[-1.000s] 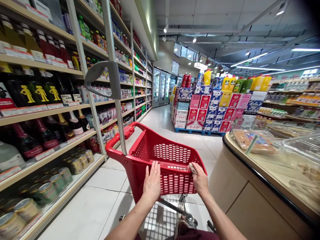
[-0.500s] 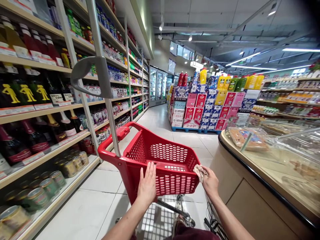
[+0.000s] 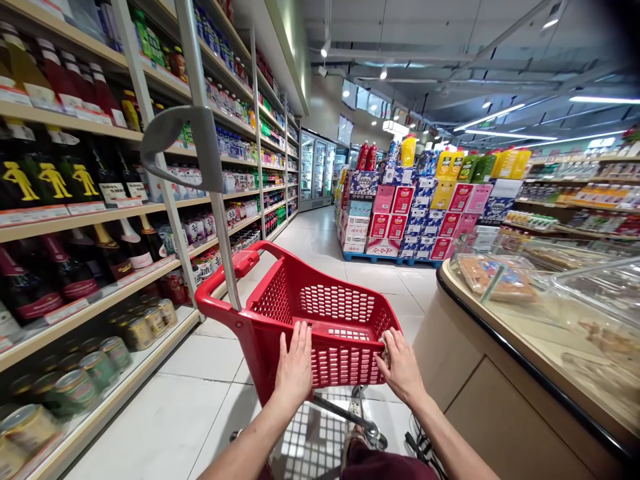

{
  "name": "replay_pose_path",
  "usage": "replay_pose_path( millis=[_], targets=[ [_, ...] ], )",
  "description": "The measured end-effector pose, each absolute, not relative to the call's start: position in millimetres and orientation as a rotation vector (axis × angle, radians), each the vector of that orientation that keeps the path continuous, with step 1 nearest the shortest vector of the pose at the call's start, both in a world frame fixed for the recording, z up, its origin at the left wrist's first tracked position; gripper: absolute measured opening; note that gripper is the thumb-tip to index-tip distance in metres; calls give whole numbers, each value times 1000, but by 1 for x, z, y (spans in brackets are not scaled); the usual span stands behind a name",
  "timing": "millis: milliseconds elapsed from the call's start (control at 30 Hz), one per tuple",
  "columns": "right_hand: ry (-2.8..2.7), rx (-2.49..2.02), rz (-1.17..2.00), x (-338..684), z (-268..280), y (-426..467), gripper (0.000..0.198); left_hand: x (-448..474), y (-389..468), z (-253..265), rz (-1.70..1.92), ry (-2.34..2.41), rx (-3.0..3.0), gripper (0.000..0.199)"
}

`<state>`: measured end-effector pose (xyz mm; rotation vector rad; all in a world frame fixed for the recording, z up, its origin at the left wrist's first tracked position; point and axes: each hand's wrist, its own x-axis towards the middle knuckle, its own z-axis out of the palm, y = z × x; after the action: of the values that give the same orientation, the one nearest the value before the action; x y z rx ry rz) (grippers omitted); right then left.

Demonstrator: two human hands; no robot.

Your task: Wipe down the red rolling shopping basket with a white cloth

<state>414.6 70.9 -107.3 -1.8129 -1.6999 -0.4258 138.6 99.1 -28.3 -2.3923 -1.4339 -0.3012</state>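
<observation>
Reference: red cart basket (image 3: 345, 344), both hands on its near side. Left hand (image 3: 294, 363) lies flat on the near wall, fingers straight, lightly parted, tips at the rim; nothing gripped. Right hand (image 3: 403, 367) is at the near corner, on the end away from the push handle (image 3: 225, 272), fingers bent at the rim. Cloth (image 3: 385, 352) is under the right hand, against that corner; only a sliver shows by the thumb, so can't tell if it's pinched or just pressed.

Metal pole (image 3: 227, 257) with grey grip (image 3: 206, 150) stands at the basket's push-handle end. Bottle shelves (image 3: 75, 225) left of the basket, counter (image 3: 465, 360) right, stacked cartons (image 3: 395, 227) beyond.
</observation>
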Motion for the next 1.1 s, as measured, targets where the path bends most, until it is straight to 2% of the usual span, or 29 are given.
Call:
replay_pose_path(
  millis=[67, 233, 333, 433, 533, 667, 767, 900, 1100],
  targets=[
    [-1717, -1902, -483, 409, -107, 70, 57, 140, 99, -28, -287, -1440, -2384, 59],
    [-1773, -2003, -415, 421, -103, 74, 43, 137, 101, -28, -261, -1432, -2360, 61],
    [-1823, -1943, -342, 452, -106, 71, 41, 135, 102, -30, -259, -1418, -2386, 61],
    [-1629, -1984, -351, 468, -111, 68, 42, 137, 101, -33, -286, -1424, -2391, 61],
    [-1491, -1954, -368, 433, -113, 72, 45, 142, 99, -34, -303, -1459, -2359, 61],
    [-1692, -1631, -377, 366, -106, 81, 50, 140, 99, -32, -299, -1434, -2357, 61],
    [-1809, -1592, -410, 372, -101, 77, 50, 136, 99, -31, -293, -1391, -2374, 61],
    [-1479, -1921, -437, 403, -107, 70, 46, 138, 97, -31, -282, -1409, -2400, 62],
    [-1749, -1634, -438, 378, -115, 75, 48, 138, 96, -26, -278, -1451, -2414, 60]
  ],
)
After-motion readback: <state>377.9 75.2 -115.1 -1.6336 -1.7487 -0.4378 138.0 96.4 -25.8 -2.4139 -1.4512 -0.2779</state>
